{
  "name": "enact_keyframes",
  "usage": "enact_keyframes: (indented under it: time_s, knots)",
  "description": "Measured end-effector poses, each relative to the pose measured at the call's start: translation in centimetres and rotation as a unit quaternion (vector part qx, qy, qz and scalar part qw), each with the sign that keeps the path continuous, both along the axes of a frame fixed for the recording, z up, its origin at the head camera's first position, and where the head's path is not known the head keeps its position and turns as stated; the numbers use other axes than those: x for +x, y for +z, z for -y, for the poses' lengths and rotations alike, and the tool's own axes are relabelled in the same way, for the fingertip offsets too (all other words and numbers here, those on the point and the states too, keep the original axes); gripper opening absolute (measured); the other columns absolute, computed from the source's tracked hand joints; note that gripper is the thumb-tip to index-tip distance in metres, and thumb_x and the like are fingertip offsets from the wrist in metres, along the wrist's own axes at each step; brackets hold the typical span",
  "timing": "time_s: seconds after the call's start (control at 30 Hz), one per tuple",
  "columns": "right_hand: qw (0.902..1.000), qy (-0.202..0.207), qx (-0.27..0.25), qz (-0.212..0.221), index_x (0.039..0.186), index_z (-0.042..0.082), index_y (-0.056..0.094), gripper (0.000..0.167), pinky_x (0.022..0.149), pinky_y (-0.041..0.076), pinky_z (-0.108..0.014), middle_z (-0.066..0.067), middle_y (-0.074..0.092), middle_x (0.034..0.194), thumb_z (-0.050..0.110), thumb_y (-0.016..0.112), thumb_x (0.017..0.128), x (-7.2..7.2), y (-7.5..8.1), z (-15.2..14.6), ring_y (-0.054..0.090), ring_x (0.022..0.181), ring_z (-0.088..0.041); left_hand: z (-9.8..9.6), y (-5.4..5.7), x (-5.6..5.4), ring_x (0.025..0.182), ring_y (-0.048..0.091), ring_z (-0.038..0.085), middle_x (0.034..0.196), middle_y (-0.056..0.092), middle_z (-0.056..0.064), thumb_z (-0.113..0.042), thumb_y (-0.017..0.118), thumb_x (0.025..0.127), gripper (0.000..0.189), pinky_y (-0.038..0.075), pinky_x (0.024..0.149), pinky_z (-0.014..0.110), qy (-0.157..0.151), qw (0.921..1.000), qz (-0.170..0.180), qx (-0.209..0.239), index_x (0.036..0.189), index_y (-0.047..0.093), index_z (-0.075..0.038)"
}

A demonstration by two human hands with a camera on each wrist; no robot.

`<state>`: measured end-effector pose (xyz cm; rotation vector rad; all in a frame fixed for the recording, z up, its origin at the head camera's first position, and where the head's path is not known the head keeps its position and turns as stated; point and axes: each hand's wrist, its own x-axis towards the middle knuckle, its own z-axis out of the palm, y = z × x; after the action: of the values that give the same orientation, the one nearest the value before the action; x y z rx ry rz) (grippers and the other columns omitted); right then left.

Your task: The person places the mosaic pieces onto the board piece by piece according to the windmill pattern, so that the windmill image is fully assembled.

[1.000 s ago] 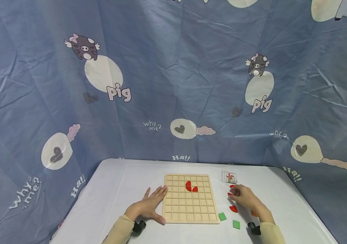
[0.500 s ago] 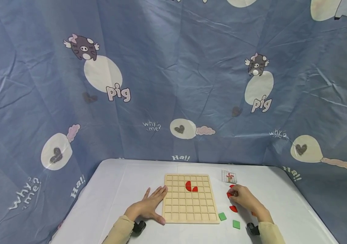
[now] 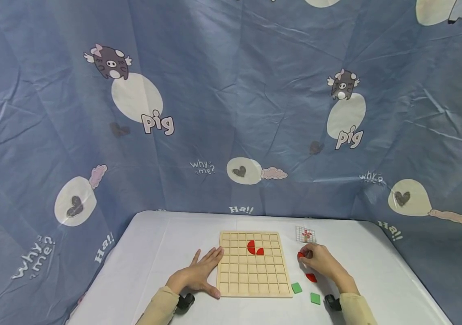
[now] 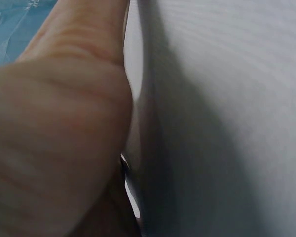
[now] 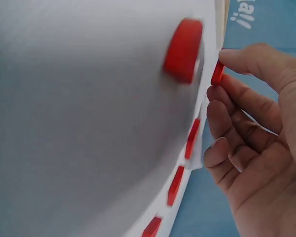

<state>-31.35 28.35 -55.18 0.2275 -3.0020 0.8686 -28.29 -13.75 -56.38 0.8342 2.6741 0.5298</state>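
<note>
My left hand (image 3: 200, 273) lies with fingers spread, its fingertips and thumb tip at the left edge of a wooden grid board (image 3: 256, 269). Near the board's back, a few red quarter-circle pieces (image 3: 251, 248) sit in its squares. Off the board's right side, my right hand (image 3: 321, 260) pinches a red piece (image 5: 217, 73) between thumb and index finger, the other fingers loosely bent. On the white cloth close by lies another red quarter-circle (image 3: 311, 277). In the left wrist view, skin of the left hand (image 4: 59, 128) fills the left half.
Two green square tiles (image 3: 297, 288) (image 3: 315, 298) lie right of the board's near corner. A gridded card with a red and orange pattern (image 3: 305, 234) lies behind the right hand. More red pieces (image 5: 175, 186) stretch across the cloth. A blue printed curtain (image 3: 231, 113) hangs behind the table.
My right hand has taken hold of a red piece from the cloth and shifted slightly left and back with it. The left hand stays at the board's edge.
</note>
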Motion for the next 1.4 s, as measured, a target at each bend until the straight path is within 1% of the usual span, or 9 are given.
enact_keyframes:
  time_s: [0.1, 0.2, 0.37, 0.53, 0.8, 1.07, 1.27, 1.4]
  knots:
    - [0.9998, 0.012, -0.002, -0.015, 0.088, 0.011, 0.070, 0.013, 0.054, 0.043, -0.020, 0.005, 0.060, 0.074, 0.015, 0.078, 0.079, 0.0, 0.5, 0.8, 0.051, 0.066, -0.008, 0.0, 0.0, 0.0, 0.151, 0.004, 0.029, 0.164, 0.004, 0.007, -0.069, 0.074, 0.061, 0.130, -0.006, 0.118, 0.063, -0.001, 1.0000, -0.001, -0.001, 0.156, 0.009, -0.008]
    - [0.9988, 0.035, -0.006, -0.033, 0.089, 0.012, 0.071, 0.013, 0.054, 0.043, -0.019, 0.007, 0.060, 0.074, 0.017, 0.078, 0.080, 0.0, 0.9, 1.7, 0.050, 0.065, -0.006, 0.0, 0.1, 0.0, 0.151, 0.004, 0.030, 0.164, 0.004, 0.008, -0.069, 0.074, 0.061, 0.129, -0.005, 0.117, 0.064, -0.003, 1.0000, -0.003, -0.001, 0.156, 0.009, -0.008]
    - [0.9950, 0.083, 0.001, -0.055, 0.093, 0.012, 0.071, 0.013, 0.055, 0.044, -0.018, 0.006, 0.063, 0.081, 0.017, 0.076, 0.082, -0.4, 1.0, 3.3, 0.050, 0.066, -0.002, 0.0, 0.2, 0.1, 0.151, 0.005, 0.031, 0.164, 0.004, 0.010, -0.069, 0.074, 0.062, 0.130, -0.005, 0.117, 0.065, -0.004, 1.0000, -0.003, 0.000, 0.156, 0.008, -0.008]
    - [0.9930, 0.104, 0.004, -0.054, 0.095, 0.012, 0.071, 0.013, 0.056, 0.045, -0.018, 0.005, 0.064, 0.087, 0.016, 0.075, 0.083, -0.9, 1.2, 5.1, 0.051, 0.069, -0.003, 0.0, 0.1, 0.1, 0.151, 0.004, 0.031, 0.164, 0.004, 0.010, -0.069, 0.074, 0.062, 0.130, -0.004, 0.117, 0.065, -0.005, 1.0000, -0.003, -0.002, 0.156, 0.008, -0.007]
    - [0.9880, 0.140, 0.013, -0.062, 0.095, 0.010, 0.071, 0.013, 0.059, 0.048, -0.020, 0.003, 0.064, 0.088, 0.014, 0.075, 0.084, -1.6, 1.0, 7.2, 0.053, 0.071, -0.004, 0.1, 0.1, -0.1, 0.151, 0.005, 0.031, 0.164, 0.004, 0.010, -0.068, 0.074, 0.063, 0.130, -0.004, 0.117, 0.066, -0.011, 0.9999, -0.009, -0.004, 0.156, 0.007, -0.007]
    - [0.9849, 0.163, 0.027, -0.052, 0.096, 0.011, 0.071, 0.012, 0.064, 0.052, -0.023, 0.005, 0.064, 0.089, 0.015, 0.073, 0.086, -2.4, 0.6, 8.2, 0.057, 0.076, -0.005, 0.2, 0.1, -0.1, 0.151, 0.005, 0.032, 0.164, 0.004, 0.010, -0.069, 0.073, 0.062, 0.130, -0.004, 0.117, 0.066, -0.010, 0.9999, -0.008, -0.001, 0.155, 0.007, -0.007]
    - [0.9849, 0.164, 0.032, -0.044, 0.099, 0.010, 0.071, 0.014, 0.064, 0.051, -0.023, 0.004, 0.062, 0.090, 0.014, 0.072, 0.085, -2.7, 0.3, 8.5, 0.056, 0.076, -0.005, 0.1, 0.1, -0.2, 0.151, 0.005, 0.032, 0.164, 0.004, 0.010, -0.070, 0.073, 0.062, 0.131, -0.004, 0.117, 0.066, -0.010, 0.9999, -0.007, -0.001, 0.156, 0.006, -0.008]
    - [0.9834, 0.173, 0.028, -0.048, 0.098, 0.008, 0.071, 0.013, 0.063, 0.051, -0.023, 0.002, 0.062, 0.089, 0.011, 0.072, 0.085, -2.7, 0.3, 8.6, 0.056, 0.075, -0.005, 0.2, 0.1, -0.2, 0.151, 0.005, 0.032, 0.164, 0.004, 0.010, -0.070, 0.073, 0.062, 0.131, -0.005, 0.117, 0.065, -0.009, 0.9999, -0.004, -0.001, 0.156, 0.006, -0.008]
